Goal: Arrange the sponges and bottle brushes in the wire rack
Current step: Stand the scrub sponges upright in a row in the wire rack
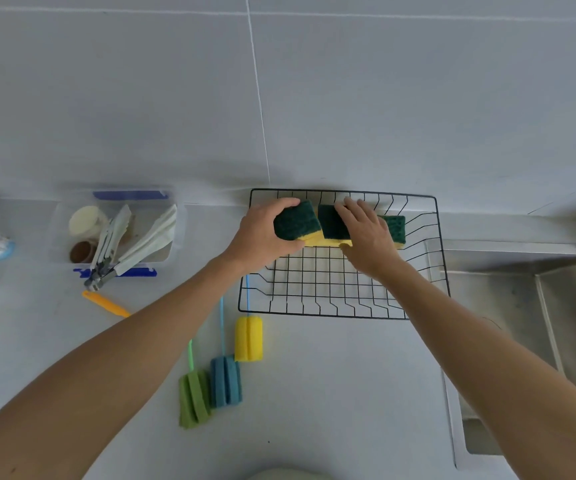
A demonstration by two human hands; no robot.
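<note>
**Sponges nearly lined up; brushes waiting outside the rack**

Head view. Both hands inside the wire rack (343, 308), at its far side. Left hand (262, 233) curled over the left sponge (295, 221), thumb on the near yellow edge, fingers wrapped over the far green top: closed around it, sponge tilted, near edge seemingly lifted off the wires. Right hand (366, 237) laid flat and spread over the middle sponge (328, 223), thumb hooked at its near yellow edge, pressing more than gripping. Beyond it, a third sponge (395, 228), half hidden under the right palm, close to the rack's right wall. All three in a row along the far side, green scouring faces up.

Still out on the counter, just in front of the rack's near left corner: yellow bottle brush (248, 337), blue bottle brush (226, 381), green bottle brush (194, 398), heads toward the wearer, thin handles running away under the left forearm.

Risks, judged from this:
- Left sponge tipping over or wedging crookedly against its neighbour if released while tilted.
- Soft foam snagging or sagging between wires if shoved sideways rather than lifted.
- Light rack sliding toward the sink (521, 306) under a sideways push; nothing seen anchoring it.
- Left forearm sweeping the brush handles on withdrawal, scattering them.
- Little room left for long brushes if the row drifts forward.
</note>
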